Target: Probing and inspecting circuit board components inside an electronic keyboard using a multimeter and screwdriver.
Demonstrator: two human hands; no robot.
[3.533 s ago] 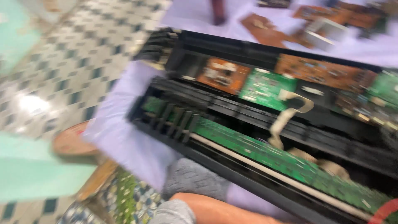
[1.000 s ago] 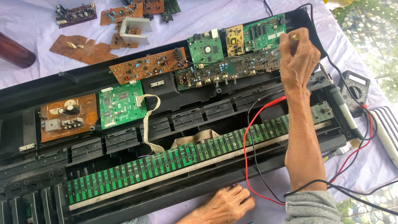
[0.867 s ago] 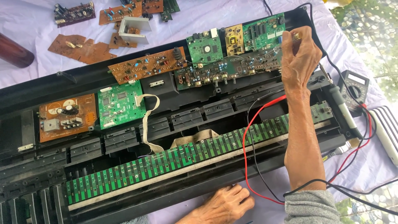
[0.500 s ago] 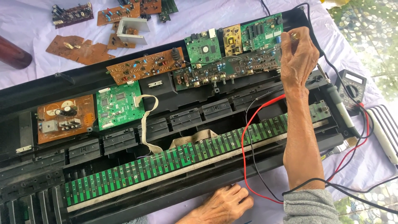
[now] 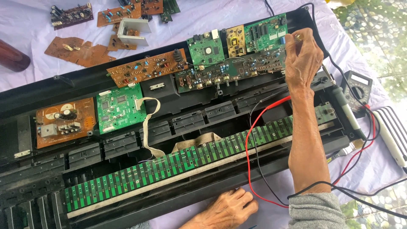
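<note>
- Your right hand (image 5: 303, 57) was up at the far right end of the open keyboard case (image 5: 63, 85), fingers pinched shut on a small brass-tipped probe (image 5: 299, 37) just beside the green circuit board (image 5: 266, 37).
- The probe looked light, thin and stiff; the grip near the tip gave control, but the tip could have slipped on the solder points.
- Your left hand (image 5: 231, 208) lay flat on the white cloth (image 5: 220, 12) at the case's near edge, fingers loosely curled, holding nothing.
- A red lead (image 5: 254, 140) and a black lead (image 5: 258, 169) crossed the long green key-contact strip (image 5: 178, 163) inside the case; soft and floppy, likely to snag.
- The boards inside the case looked rigid but fragile; best held by the edges, not the components.
- A black multimeter (image 5: 356, 87) sat on the cloth just right of the case.
- Loose brown boards (image 5: 85, 51) lay beyond the case's far edge.
</note>
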